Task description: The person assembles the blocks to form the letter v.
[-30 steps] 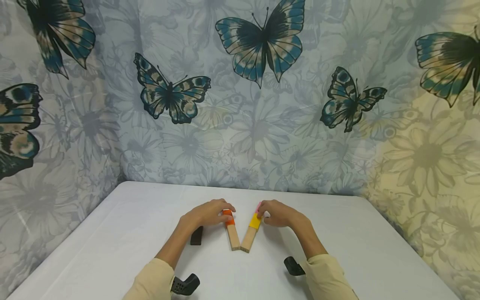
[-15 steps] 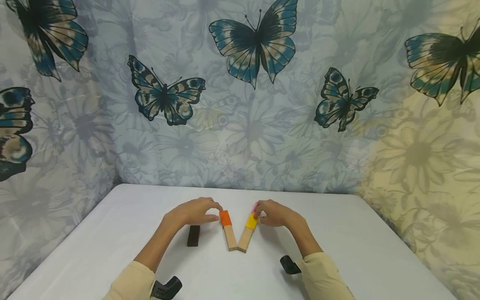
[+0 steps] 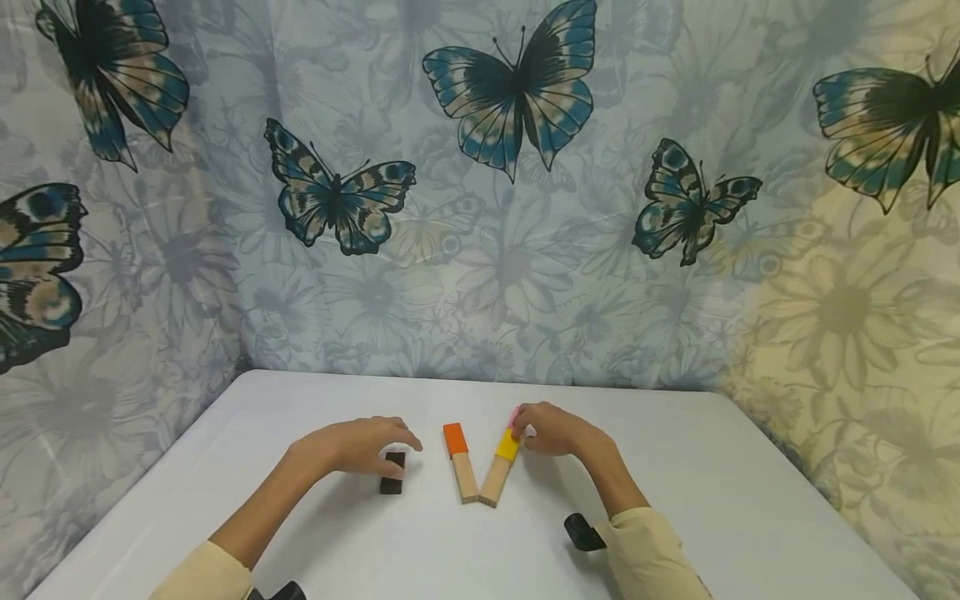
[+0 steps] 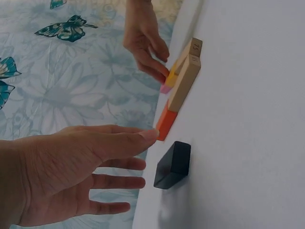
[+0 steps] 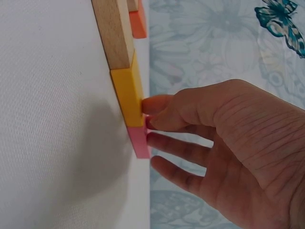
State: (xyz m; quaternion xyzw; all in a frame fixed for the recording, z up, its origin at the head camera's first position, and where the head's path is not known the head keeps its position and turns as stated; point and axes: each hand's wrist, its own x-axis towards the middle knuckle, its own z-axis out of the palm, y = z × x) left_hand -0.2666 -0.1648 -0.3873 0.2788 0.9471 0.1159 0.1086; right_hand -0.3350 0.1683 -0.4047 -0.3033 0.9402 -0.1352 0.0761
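My left hand (image 3: 356, 444) hovers with fingers spread, its thumb overlapping a black block (image 3: 392, 487) in the head view. In the left wrist view that block (image 4: 172, 167) stands apart from the fingertips. Two plain wooden blocks, the left one (image 3: 465, 478) and the right one (image 3: 494, 482), meet at their near ends in a V. An orange block (image 3: 454, 438) extends the left arm of the V. Along the right arm lie a yellow block (image 3: 507, 446) and a pink block (image 5: 138, 142). Fingertips of my right hand (image 3: 555, 429) rest at these two, loosely bent.
The blocks lie on a white-covered table (image 3: 660, 467). A fabric backdrop (image 3: 517, 325) with butterflies and flowers stands behind its far edge. A black device (image 3: 585, 533) sticks out at the right sleeve (image 3: 651, 550).
The left hand has let go of the orange block and moved left to above the black block. The right hand stays at the yellow and pink blocks.
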